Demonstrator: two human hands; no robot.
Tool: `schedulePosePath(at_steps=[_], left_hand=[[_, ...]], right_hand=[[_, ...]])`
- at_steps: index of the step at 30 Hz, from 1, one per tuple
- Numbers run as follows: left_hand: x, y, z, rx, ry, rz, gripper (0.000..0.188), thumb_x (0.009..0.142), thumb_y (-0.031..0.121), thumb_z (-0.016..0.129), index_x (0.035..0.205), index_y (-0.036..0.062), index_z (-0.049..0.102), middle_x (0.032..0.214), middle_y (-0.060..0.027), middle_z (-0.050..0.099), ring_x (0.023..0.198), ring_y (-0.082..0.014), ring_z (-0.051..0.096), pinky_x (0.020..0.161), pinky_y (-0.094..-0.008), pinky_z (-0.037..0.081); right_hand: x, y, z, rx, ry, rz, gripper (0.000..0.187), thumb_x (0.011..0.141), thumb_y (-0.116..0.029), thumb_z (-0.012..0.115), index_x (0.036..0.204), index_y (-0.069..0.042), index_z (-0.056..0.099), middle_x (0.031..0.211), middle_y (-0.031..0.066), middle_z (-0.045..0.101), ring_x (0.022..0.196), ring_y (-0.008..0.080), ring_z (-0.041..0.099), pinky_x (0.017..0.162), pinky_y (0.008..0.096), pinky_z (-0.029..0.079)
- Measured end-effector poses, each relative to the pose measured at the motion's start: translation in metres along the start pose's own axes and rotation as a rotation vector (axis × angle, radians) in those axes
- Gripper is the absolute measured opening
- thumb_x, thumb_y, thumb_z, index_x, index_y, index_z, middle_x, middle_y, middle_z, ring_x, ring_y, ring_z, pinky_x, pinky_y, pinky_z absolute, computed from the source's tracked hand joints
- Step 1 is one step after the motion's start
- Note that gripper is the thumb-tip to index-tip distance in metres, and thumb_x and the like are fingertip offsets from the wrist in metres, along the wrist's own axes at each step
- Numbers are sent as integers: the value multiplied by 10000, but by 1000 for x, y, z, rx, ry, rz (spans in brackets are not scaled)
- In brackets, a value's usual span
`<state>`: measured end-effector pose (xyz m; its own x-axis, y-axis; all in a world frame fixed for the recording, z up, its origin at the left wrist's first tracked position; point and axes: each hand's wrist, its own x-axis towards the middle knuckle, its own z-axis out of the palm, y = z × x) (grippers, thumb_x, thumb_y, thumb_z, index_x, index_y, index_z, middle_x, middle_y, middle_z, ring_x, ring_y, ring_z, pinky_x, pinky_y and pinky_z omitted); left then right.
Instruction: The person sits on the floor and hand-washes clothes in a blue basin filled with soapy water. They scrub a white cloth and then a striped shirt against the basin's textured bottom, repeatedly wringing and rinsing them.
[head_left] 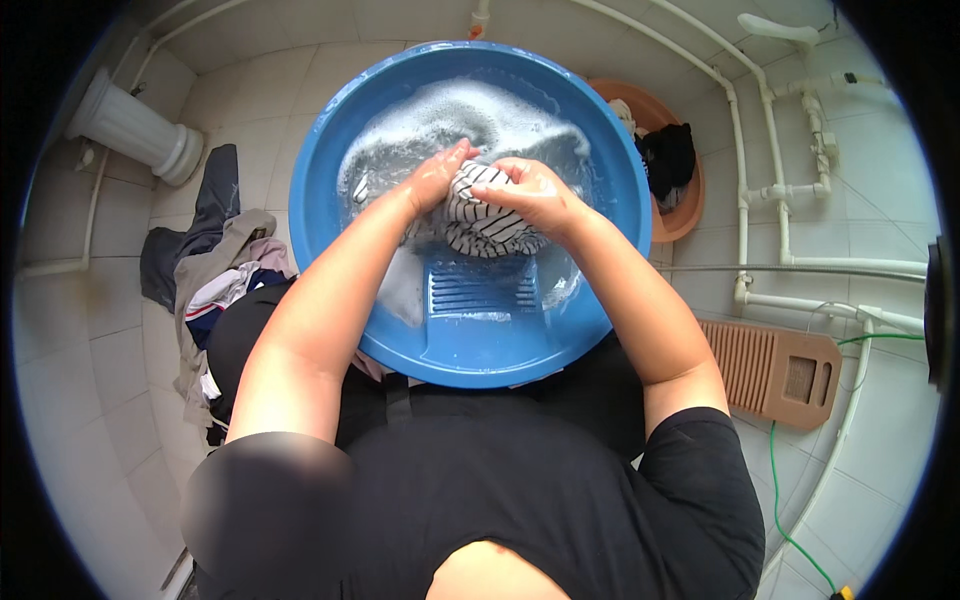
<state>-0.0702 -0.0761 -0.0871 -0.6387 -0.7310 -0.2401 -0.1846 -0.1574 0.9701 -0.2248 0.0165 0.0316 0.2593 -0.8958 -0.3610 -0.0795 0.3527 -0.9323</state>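
Observation:
A large round blue tub [318, 200] stands in front of me, holding soapy water with white foam [480, 105]. Over the water, a white cloth with dark stripes [490, 225] is bunched between my two hands. My left hand [440, 175] is closed against the cloth's left side, its fingers partly hidden behind the fabric. My right hand [535, 197] grips the cloth from the right, thumb across the front. Part of the cloth hangs down just above the ridged washboard [483, 290] moulded into the tub's near side. Another striped bit shows in the water at left.
Left of the tub lies a heap of clothes [225, 260] on the tiled floor, near a white pedestal [140, 130]. An orange basin [680, 215] with dark clothes sits behind right. A brown washboard [770, 372], white pipes [742, 170] and a green cord [775, 480] are at right.

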Motion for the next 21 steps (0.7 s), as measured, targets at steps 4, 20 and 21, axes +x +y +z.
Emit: schedulePosePath(at_steps=[4, 20, 21], left_hand=[[-29, 38, 2, -36, -111, -196, 664, 904, 570, 295, 1171, 19, 553, 1153, -131, 569, 1070, -198, 510, 955, -293, 342], [-77, 33, 36, 805, 141, 75, 559, 857, 426, 485, 1236, 16, 451, 1238, -203, 476, 1178, -338, 419, 986, -377, 324], [-72, 27, 37, 701, 113, 39, 560, 865, 428, 465, 1255, 26, 435, 1255, -197, 466, 1188, -333, 415, 988, -374, 322]], right_hand=[[-12, 8, 8, 662, 42, -89, 369, 832, -366, 559, 930, -13, 600, 913, 92, 637, 822, 168, 613, 778, 288, 480], [-21, 82, -22, -506, 516, 173, 599, 765, -477, 572, 1122, 2, 527, 1133, 189, 527, 1060, 304, 499, 910, 349, 383], [-18, 85, -23, -328, 424, 206, 631, 793, -510, 532, 1158, 4, 512, 1190, 198, 514, 1098, 290, 488, 926, 349, 374]])
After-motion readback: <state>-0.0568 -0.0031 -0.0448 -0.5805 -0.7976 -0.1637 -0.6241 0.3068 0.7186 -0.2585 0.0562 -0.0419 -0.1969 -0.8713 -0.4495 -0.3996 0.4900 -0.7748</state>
